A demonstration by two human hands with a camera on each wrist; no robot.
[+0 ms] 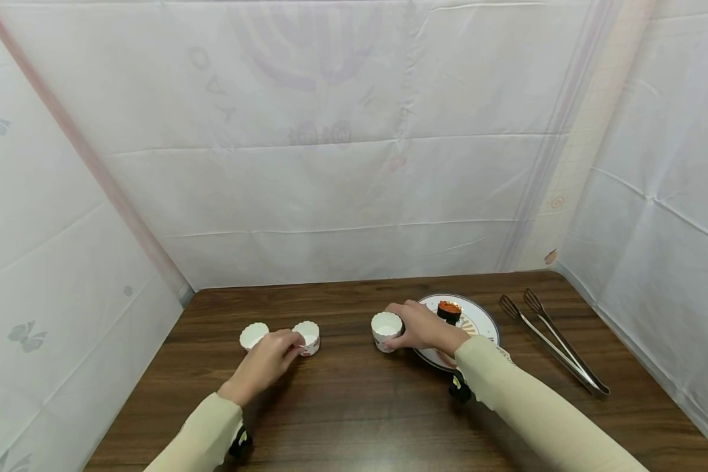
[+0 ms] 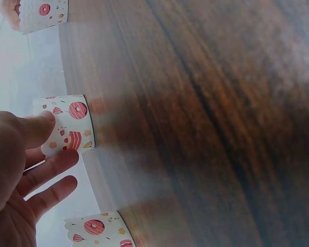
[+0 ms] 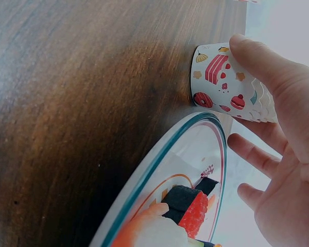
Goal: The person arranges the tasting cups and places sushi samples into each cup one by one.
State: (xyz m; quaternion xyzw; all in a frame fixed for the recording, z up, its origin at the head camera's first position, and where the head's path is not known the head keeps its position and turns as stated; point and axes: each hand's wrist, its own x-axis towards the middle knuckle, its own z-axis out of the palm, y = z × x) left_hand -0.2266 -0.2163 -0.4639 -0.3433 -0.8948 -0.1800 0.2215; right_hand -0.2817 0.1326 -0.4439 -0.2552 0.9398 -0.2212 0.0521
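Note:
Three white paper baking cups with scalloped rims and printed sweets stand on the wooden table. My left hand (image 1: 267, 362) pinches the side of the middle baking cup (image 1: 310, 339), thumb on the near side in the left wrist view. The left baking cup (image 1: 253, 334) stands just beyond that hand, partly covered by it. Over on the right, my right hand (image 1: 423, 326) grips the third baking cup (image 3: 224, 77) between thumb and index finger, its other fingers spread. This cup is beside the round plate (image 1: 487, 324), which the right wrist and sleeve partly hide.
On the plate lie a roe-topped sushi piece (image 1: 449, 311) and, in the right wrist view, a shrimp-like piece (image 3: 159, 229). Metal tongs (image 1: 557, 344) rest at the table's right side. Pale cloth walls (image 1: 354, 196) enclose the table (image 1: 354, 406) at the back and sides.

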